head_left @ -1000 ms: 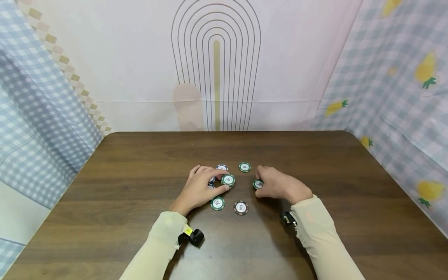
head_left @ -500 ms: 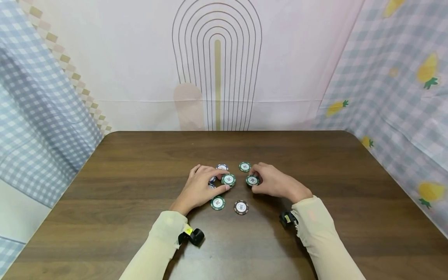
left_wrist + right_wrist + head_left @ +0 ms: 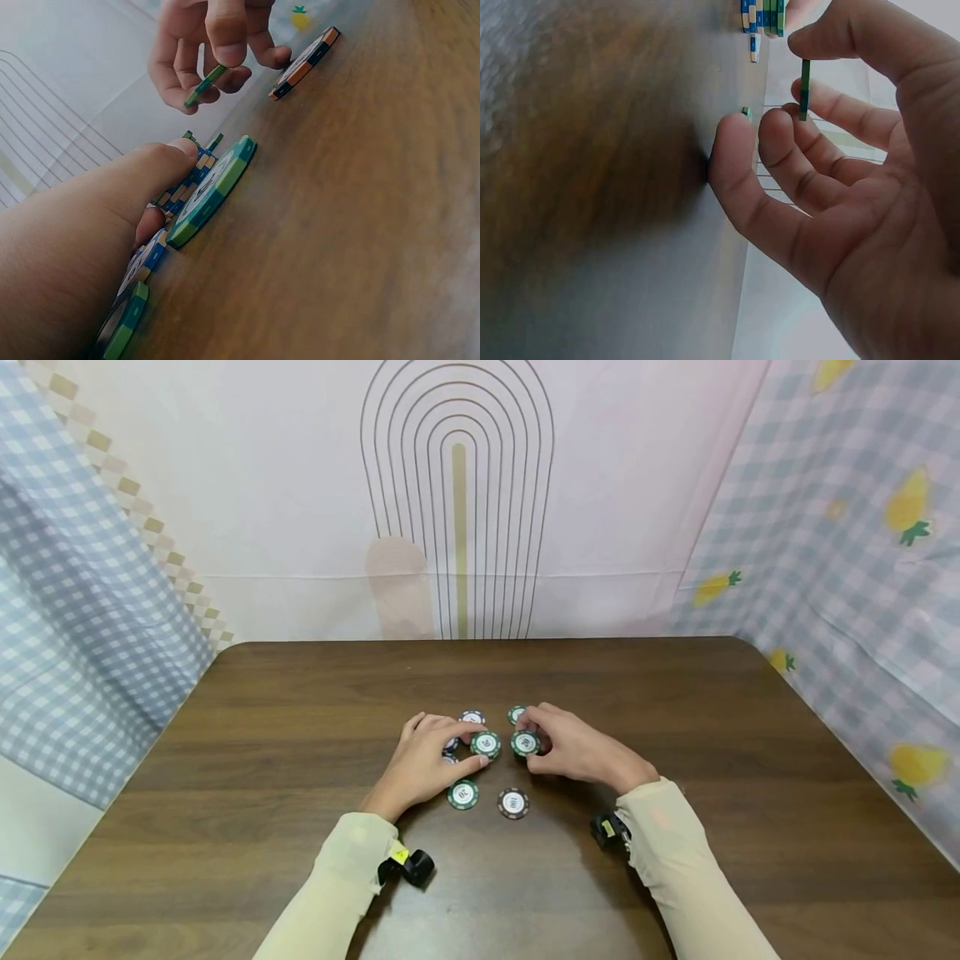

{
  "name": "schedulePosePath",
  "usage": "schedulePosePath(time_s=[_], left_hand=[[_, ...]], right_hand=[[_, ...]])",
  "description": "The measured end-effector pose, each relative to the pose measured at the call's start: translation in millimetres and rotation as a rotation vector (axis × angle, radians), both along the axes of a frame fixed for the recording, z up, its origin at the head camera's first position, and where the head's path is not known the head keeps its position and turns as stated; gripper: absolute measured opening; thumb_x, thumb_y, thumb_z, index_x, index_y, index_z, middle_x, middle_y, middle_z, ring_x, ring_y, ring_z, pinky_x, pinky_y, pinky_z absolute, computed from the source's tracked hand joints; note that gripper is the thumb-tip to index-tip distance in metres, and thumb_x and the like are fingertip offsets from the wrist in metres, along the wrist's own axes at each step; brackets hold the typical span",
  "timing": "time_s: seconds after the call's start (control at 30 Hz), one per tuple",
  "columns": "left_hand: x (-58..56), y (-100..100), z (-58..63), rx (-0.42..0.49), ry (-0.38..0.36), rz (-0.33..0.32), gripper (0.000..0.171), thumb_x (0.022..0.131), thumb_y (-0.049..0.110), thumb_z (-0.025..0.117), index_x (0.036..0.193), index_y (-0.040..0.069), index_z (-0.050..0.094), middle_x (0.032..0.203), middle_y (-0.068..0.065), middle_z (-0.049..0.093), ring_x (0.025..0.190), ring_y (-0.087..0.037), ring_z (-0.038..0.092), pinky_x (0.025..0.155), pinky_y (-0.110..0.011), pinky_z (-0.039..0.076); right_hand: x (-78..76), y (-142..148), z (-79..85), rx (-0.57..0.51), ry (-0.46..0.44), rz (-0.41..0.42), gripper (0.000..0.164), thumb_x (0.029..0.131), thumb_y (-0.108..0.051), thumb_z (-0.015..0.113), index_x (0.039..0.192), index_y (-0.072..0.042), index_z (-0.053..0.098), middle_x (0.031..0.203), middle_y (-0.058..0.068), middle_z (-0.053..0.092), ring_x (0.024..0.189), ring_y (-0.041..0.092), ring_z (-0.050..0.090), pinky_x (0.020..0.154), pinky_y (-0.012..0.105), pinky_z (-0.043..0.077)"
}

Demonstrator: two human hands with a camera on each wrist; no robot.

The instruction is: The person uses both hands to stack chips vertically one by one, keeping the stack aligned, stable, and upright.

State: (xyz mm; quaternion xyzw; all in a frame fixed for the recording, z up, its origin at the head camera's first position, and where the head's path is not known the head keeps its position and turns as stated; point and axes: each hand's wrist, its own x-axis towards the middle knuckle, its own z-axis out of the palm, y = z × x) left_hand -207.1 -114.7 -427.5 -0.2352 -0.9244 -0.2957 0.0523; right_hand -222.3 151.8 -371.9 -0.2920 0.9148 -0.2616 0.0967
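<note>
My left hand [image 3: 423,760] grips a short stack of poker chips [image 3: 486,744] between thumb and fingers, with a green chip on top. In the left wrist view the stack's edges [image 3: 184,184] show blue-and-cream chips below green. My right hand [image 3: 585,750] pinches one green poker chip [image 3: 525,743] by its rim, close to the right of the stack. In the right wrist view that chip [image 3: 805,90] is edge-on between thumb and fingers, raised off the table. The stack's left side is hidden behind my left fingers.
On the wooden table [image 3: 300,860], a green chip [image 3: 463,794] and a dark chip marked 100 [image 3: 513,803] lie nearer me. Behind are a blue chip [image 3: 472,717] and another green chip [image 3: 517,714], partly covered by my right hand. More blue chips [image 3: 450,747] show under my left hand.
My right hand has moved left with the green chip, from the right side to close beside the stack. My left hand keeps its hold on the stack.
</note>
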Motion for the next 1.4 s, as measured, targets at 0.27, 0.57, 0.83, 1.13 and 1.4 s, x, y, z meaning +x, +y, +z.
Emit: schedulePosePath(time_s=[0.27,0.57,0.83,1.13,1.4], left_hand=[[0.6,-3,0.5,0.004,0.005,0.012,0.047,0.095,0.047,0.077,0.138,0.030,0.070,0.111,0.009,0.069,0.127,-0.023,0.056,0.126,-0.058,0.015],[-0.1,-4,1.6,0.004,0.024,0.015,0.046,0.095,0.047,0.078,0.136,0.027,0.071,0.109,0.009,0.069,0.124,-0.022,0.057,0.126,-0.060,0.015],[-0.6,-4,1.1,-0.003,0.020,0.016,0.047,0.095,0.047,0.077,0.137,0.026,0.071,0.111,0.007,0.070,0.125,-0.023,0.057,0.126,-0.060,0.015],[-1.7,-2,1.6,-0.004,0.021,0.013,0.049,0.095,0.047,0.078,0.138,0.026,0.071,0.110,0.007,0.070,0.123,-0.023,0.057,0.126,-0.061,0.015],[-1.9,1,-0.8,-0.006,0.022,0.002,0.049,0.095,0.047,0.077,0.138,0.026,0.070,0.110,0.008,0.070,0.124,-0.023,0.057,0.126,-0.061,0.016]], right_hand=[[-0.4,-9,-1.0,-0.024,0.022,0.007,0.037,0.091,-0.012,0.073,0.127,-0.012,0.065,0.112,0.005,0.058,0.093,0.019,0.057,0.081,0.034,0.052],[2.6,-22,2.2,-0.038,0.046,0.027,0.030,0.092,-0.016,0.077,0.120,-0.011,0.066,0.111,0.003,0.060,0.096,0.017,0.058,0.087,0.036,0.052],[5.6,-29,2.2,-0.003,0.087,-0.017,0.032,0.094,-0.028,0.080,0.121,-0.013,0.069,0.113,-0.002,0.063,0.097,0.014,0.060,0.088,0.036,0.054],[7.4,-33,2.9,-0.001,0.114,-0.097,0.034,0.094,-0.034,0.081,0.120,-0.013,0.071,0.109,-0.002,0.063,0.094,0.015,0.060,0.083,0.036,0.054],[12.5,-37,0.2,0.031,0.104,-0.130,0.037,0.095,-0.031,0.080,0.124,-0.009,0.071,0.116,0.002,0.063,0.098,0.015,0.063,0.085,0.039,0.057]])
